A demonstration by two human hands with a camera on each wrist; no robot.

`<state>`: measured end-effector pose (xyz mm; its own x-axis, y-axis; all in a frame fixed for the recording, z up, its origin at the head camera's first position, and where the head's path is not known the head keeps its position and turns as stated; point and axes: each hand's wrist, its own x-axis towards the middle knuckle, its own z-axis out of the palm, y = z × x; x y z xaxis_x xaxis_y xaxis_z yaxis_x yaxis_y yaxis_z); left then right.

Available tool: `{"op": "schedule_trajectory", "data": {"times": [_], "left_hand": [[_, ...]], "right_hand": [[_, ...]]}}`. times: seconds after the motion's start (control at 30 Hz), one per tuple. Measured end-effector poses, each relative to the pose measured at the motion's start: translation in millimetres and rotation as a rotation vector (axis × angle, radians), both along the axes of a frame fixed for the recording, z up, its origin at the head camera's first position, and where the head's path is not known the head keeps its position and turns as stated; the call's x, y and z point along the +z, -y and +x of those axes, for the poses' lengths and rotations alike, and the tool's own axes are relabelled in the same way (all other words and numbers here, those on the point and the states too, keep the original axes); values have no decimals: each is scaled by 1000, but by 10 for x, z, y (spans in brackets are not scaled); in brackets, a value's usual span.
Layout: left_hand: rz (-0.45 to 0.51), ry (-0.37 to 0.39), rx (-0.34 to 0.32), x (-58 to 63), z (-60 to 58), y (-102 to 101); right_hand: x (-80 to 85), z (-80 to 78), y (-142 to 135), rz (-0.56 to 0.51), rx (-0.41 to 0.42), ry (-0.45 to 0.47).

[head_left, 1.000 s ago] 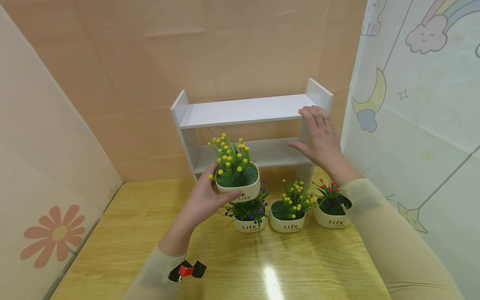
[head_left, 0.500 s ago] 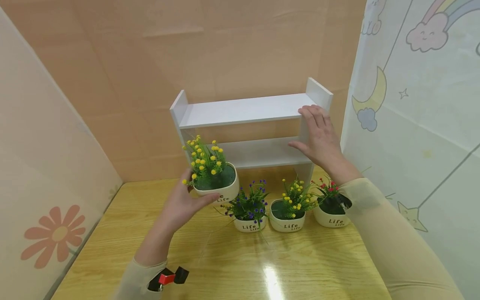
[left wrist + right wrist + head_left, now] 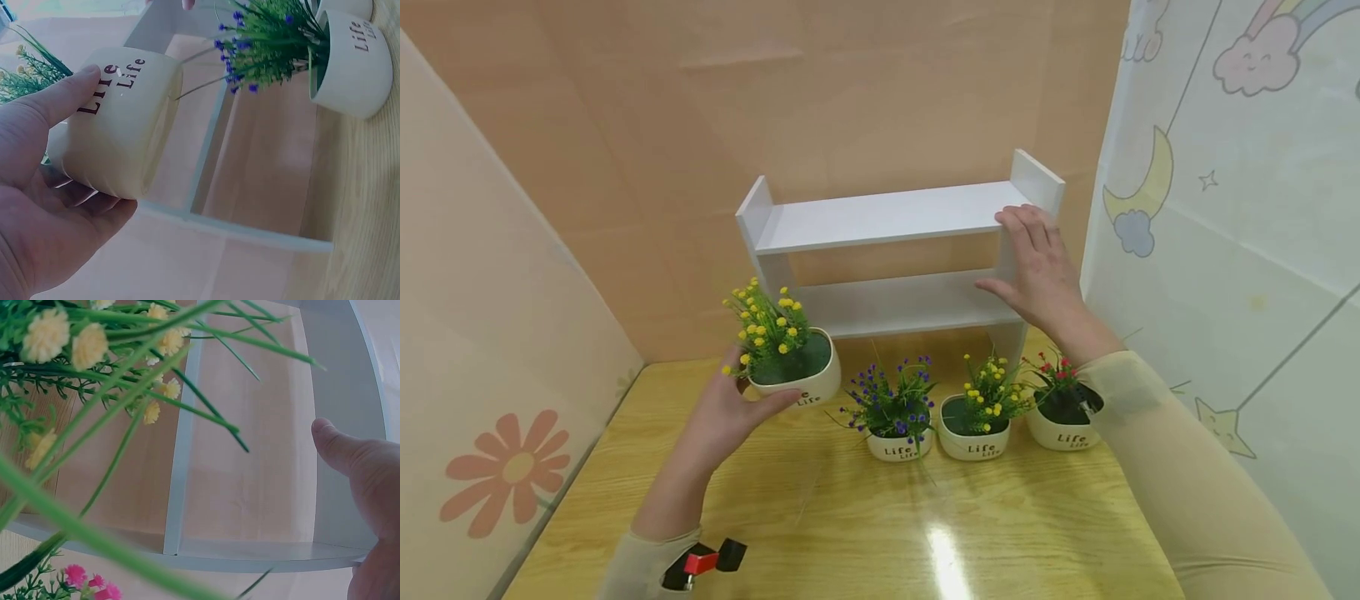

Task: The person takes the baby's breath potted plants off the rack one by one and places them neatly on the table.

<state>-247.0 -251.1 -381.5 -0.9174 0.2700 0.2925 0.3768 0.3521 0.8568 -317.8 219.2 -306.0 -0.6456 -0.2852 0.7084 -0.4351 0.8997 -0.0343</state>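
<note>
My left hand (image 3: 722, 417) grips a cream oval flower pot (image 3: 812, 382) with artificial yellow flowers (image 3: 767, 325), thumb across its lettered front and fingers behind. It is held above the table, in front of the shelf's left end. In the left wrist view, the pot (image 3: 125, 119) appears sideways with its base off any surface. My right hand (image 3: 1037, 267) rests its fingertips on the right end of the white two-tier shelf's (image 3: 887, 218) upper board, thumb stretched out to the side. The right wrist view shows only the thumb side of that hand (image 3: 375, 481).
On the wooden table (image 3: 880, 517), a row of matching pots stands before the shelf: purple flowers (image 3: 895, 400), yellow flowers (image 3: 988, 396) and, under my right forearm, red flowers (image 3: 1060, 379). Printed sheets (image 3: 1232, 250) and a plain backdrop (image 3: 887, 83) enclose the table.
My left hand has carried the yellow-flowered pot leftward, from in front of the lower board's middle to the shelf's left end, uncovering the purple flowers. The right hand has kept its place.
</note>
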Motion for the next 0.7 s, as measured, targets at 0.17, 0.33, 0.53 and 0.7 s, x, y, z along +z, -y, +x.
{"op": "schedule_trajectory", "data": {"times": [0.17, 0.33, 0.53, 0.7], "left_hand": [[-8, -28, 4, -37, -36, 111], [-33, -16, 40, -78, -58, 225], [-54, 12, 48, -164, -84, 308], [-67, 38, 40, -289, -101, 352]], "right_hand": [[11, -2, 2, 0, -2, -3], [8, -1, 8, -2, -1, -3], [5, -1, 15, -1, 2, -8], [10, 0, 28, -7, 2, -6]]}}
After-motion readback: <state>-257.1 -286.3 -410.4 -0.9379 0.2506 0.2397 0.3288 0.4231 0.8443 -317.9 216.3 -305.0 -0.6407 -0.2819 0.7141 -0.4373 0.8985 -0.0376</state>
